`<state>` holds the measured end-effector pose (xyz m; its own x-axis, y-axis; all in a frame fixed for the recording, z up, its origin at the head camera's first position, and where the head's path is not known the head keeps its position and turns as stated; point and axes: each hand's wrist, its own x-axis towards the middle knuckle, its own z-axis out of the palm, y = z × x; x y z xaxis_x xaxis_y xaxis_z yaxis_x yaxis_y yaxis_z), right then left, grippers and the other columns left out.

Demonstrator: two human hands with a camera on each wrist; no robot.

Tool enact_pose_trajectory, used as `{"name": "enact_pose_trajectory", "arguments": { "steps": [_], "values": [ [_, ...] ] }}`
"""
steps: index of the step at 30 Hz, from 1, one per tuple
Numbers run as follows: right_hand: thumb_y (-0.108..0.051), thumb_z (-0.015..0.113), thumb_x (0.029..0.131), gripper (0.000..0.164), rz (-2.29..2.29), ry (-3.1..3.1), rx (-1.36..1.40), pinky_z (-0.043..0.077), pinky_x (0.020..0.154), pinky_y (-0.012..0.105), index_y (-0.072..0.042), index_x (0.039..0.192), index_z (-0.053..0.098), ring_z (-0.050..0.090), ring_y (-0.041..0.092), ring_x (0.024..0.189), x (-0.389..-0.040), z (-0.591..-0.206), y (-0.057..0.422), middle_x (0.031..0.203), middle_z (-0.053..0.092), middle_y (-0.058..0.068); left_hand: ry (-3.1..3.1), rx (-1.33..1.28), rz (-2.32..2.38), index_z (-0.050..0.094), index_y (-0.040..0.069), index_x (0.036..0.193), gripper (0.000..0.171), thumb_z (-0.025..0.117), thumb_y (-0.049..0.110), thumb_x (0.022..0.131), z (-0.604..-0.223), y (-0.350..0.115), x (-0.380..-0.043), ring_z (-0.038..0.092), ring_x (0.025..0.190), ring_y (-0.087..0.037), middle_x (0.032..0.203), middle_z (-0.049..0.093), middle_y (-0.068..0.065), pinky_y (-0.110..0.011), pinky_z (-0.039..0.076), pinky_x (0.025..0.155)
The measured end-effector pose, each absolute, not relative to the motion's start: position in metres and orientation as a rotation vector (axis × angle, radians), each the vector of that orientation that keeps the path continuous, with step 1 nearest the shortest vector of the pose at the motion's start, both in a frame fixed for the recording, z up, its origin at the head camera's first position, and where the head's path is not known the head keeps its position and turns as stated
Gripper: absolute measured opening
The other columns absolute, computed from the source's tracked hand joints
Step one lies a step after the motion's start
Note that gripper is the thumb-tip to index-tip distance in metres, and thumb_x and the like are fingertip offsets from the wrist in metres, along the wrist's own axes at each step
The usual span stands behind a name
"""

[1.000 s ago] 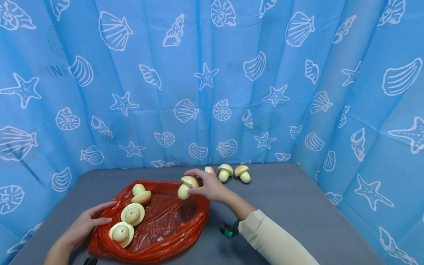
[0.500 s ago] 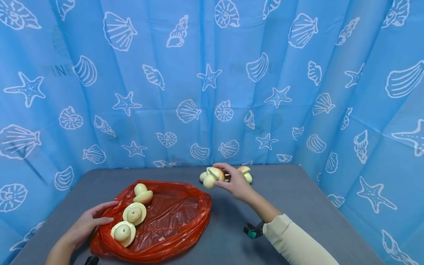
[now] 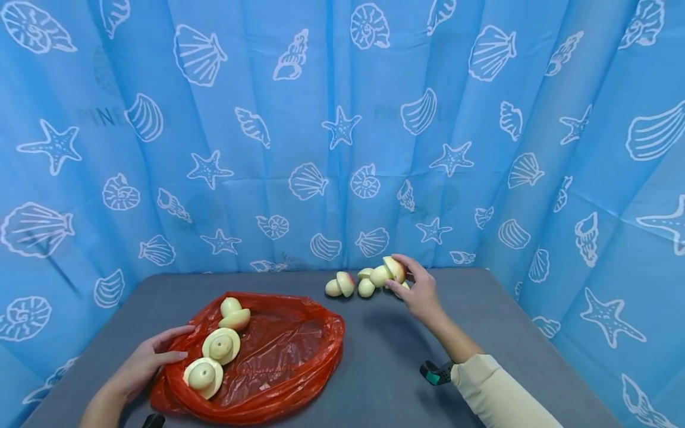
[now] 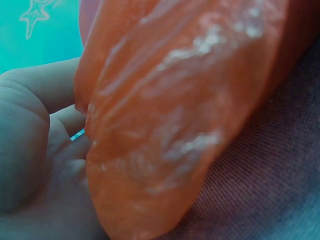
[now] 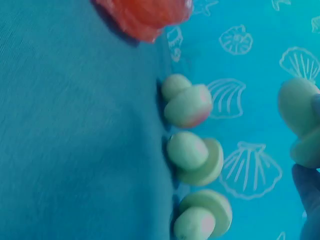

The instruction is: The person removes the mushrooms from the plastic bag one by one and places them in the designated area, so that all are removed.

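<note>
Blue curtain [image 3: 364,142] with white shell and starfish prints hangs behind the grey cloth-covered table [image 3: 497,321]. Translucent red plastic bag [image 3: 278,356] lies open at left, three pale-yellow mushroom-shaped pieces [image 3: 221,348] inside. Left hand [image 3: 141,362], thumb and forefinger spread, touches its left side. Right hand [image 3: 423,291] pinches a red-tinged mushroom-shaped piece [image 3: 382,276] above the table's far side, near three similar pieces [image 5: 187,151] (one partly hidden in head view).
</note>
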<state>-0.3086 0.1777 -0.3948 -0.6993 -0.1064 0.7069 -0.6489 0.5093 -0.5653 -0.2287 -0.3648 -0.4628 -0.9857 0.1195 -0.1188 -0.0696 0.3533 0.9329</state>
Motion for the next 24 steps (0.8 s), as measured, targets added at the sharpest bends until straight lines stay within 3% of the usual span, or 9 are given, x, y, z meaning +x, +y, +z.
{"name": "enact_pose_trajectory", "arguments": {
  "steps": [2,9,11,14,20,24],
  "values": [
    [-0.002,0.081,0.077,0.055,1.14,-2.118,0.576,0.054,0.081,0.045,0.001,0.128,0.058,0.062,0.032,0.102,-0.31,-0.398,0.183,0.122,0.06,0.02,2.44,0.042,1.701,0.036,-0.003,0.147,0.065,0.064,0.02,0.093,-0.463,-0.365,-0.228,0.026,0.136,-0.049,0.15,0.03,-0.03,-0.051,0.042,0.101],
    [-0.001,0.076,0.082,0.052,1.285,-2.092,0.402,0.046,0.08,0.012,0.002,0.13,0.056,0.059,0.035,0.105,-0.313,-0.406,0.202,0.122,0.059,0.023,2.431,0.053,1.722,0.037,-0.003,0.146,0.064,0.064,0.019,0.093,-0.465,-0.366,-0.23,0.025,0.136,-0.048,0.15,0.031,-0.029,-0.048,0.045,0.099],
    [-0.004,0.076,0.084,0.053,1.297,-2.113,0.33,0.044,0.079,0.008,0.0,0.132,0.055,0.059,0.034,0.107,-0.32,-0.412,0.209,0.123,0.059,0.022,2.429,0.056,1.723,0.037,-0.003,0.147,0.064,0.064,0.019,0.093,-0.465,-0.366,-0.231,0.025,0.136,-0.048,0.149,0.031,-0.029,-0.048,0.045,0.099],
    [-0.003,0.075,0.084,0.053,1.302,-2.132,0.246,0.047,0.08,0.015,0.0,0.133,0.054,0.058,0.034,0.105,-0.326,-0.417,0.218,0.123,0.058,0.022,2.419,0.052,1.728,0.036,-0.003,0.147,0.064,0.064,0.02,0.094,-0.466,-0.367,-0.231,0.025,0.136,-0.049,0.149,0.031,-0.029,-0.05,0.044,0.099],
    [-0.003,0.074,0.085,0.053,1.284,-2.179,0.123,0.051,0.085,0.042,-0.001,0.134,0.054,0.058,0.035,0.107,-0.344,-0.425,0.234,0.123,0.057,0.022,2.409,0.047,1.741,0.036,-0.004,0.147,0.064,0.064,0.02,0.093,-0.465,-0.367,-0.231,0.026,0.135,-0.049,0.149,0.031,-0.03,-0.046,0.047,0.097],
    [-0.005,0.074,0.086,0.053,1.262,-2.227,0.024,0.049,0.087,0.047,-0.001,0.134,0.053,0.057,0.036,0.11,-0.355,-0.428,0.243,0.126,0.057,0.023,2.402,0.053,1.761,0.037,-0.004,0.146,0.064,0.064,0.018,0.093,-0.466,-0.366,-0.231,0.026,0.135,-0.047,0.149,0.032,-0.03,-0.036,0.049,0.093]
  ]
}}
